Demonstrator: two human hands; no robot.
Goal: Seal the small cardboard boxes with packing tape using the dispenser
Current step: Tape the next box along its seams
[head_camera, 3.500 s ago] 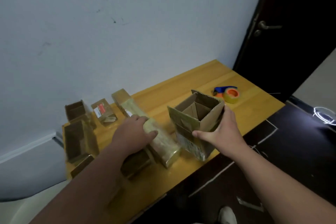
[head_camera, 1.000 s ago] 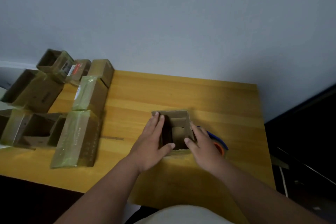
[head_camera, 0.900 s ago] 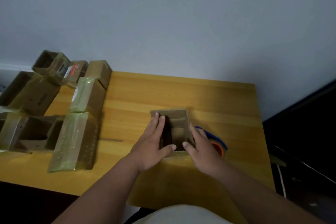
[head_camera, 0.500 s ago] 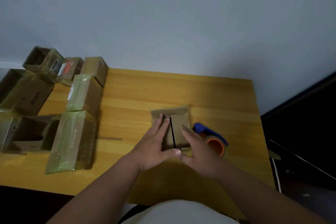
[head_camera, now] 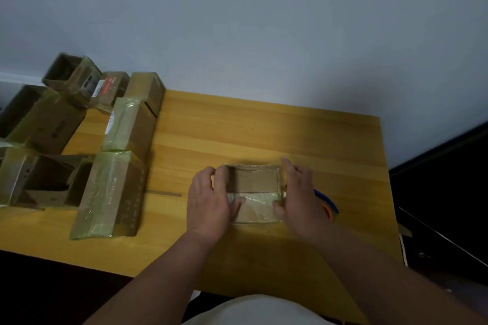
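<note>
**Both hands clasp a small box at the table's near centre**

The small cardboard box (head_camera: 253, 192) sits on the wooden table (head_camera: 264, 129), a little toward 5 o'clock from the table's middle. Its top flaps look folded shut, with glossy tape across the near part, though blur makes the seam hard to read. The left hand (head_camera: 208, 203) grips the box's 9 o'clock side, fingers curled over the far corner and thumb laid on the top. The right hand (head_camera: 301, 200) grips the 3 o'clock side the same way, thumb on the taped strip. The tape dispenser (head_camera: 327, 206), blue with an orange roll, lies just beside the box at 3 o'clock, mostly hidden behind the right hand. At 9 to 10 o'clock stands a cluster of other boxes (head_camera: 116, 192), some wrapped in tape, some open.
</note>
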